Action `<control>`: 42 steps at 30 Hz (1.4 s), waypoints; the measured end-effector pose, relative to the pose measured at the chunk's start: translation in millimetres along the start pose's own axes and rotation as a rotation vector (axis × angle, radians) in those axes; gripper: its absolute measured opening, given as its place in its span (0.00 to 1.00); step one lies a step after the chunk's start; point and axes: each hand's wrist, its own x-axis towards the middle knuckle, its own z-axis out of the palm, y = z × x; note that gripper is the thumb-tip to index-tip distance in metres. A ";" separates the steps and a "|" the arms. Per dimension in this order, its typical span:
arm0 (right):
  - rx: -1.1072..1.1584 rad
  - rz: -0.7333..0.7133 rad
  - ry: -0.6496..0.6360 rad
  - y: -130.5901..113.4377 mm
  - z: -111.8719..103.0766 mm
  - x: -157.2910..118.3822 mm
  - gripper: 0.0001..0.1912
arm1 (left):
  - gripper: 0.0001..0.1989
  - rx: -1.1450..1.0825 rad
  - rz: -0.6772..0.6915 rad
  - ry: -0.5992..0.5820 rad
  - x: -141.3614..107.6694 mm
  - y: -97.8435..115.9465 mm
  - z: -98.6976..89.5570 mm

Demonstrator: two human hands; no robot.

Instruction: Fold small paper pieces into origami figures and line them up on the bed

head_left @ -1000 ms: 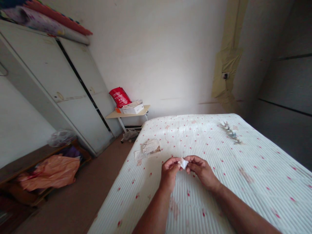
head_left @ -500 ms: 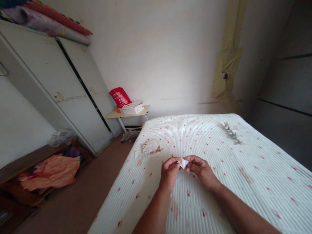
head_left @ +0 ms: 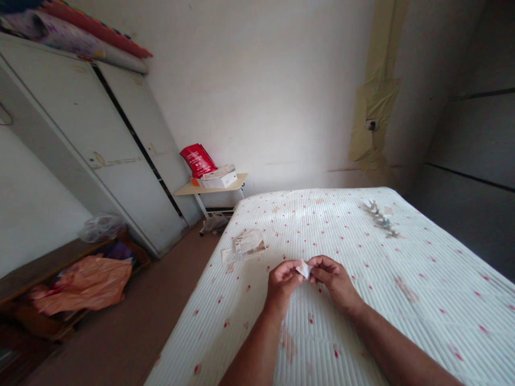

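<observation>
Paper (head_left: 303, 269), one small piece, is being pinched by one left hand (head_left: 280, 282) and one right hand (head_left: 333, 280) above one bed (head_left: 322, 332); one bench (head_left: 185, 189) is bearing one red bag (head_left: 198, 161).

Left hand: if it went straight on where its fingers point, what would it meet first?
Past the small folded paper it pinches, the left hand would probably meet the right hand first, though exact depth is unclear.

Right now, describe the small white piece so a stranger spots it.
Find the bed, white with red dots. Above it are the left hand and right hand. The small white piece is pinched between them, not lying flat like the printed scraps.
</observation>
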 end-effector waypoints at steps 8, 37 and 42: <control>-0.176 -0.116 -0.005 5.7 0.5 -1.4 0.07 | 0.13 0.039 0.007 0.027 -0.9 0.3 0.6; -0.248 -0.108 -0.025 6.5 0.5 -4.2 0.07 | 0.10 0.135 0.009 0.073 0.0 1.5 -0.1; -0.331 -0.153 -0.039 10.2 -0.6 -3.1 0.06 | 0.09 0.148 -0.020 0.087 0.7 -1.1 1.8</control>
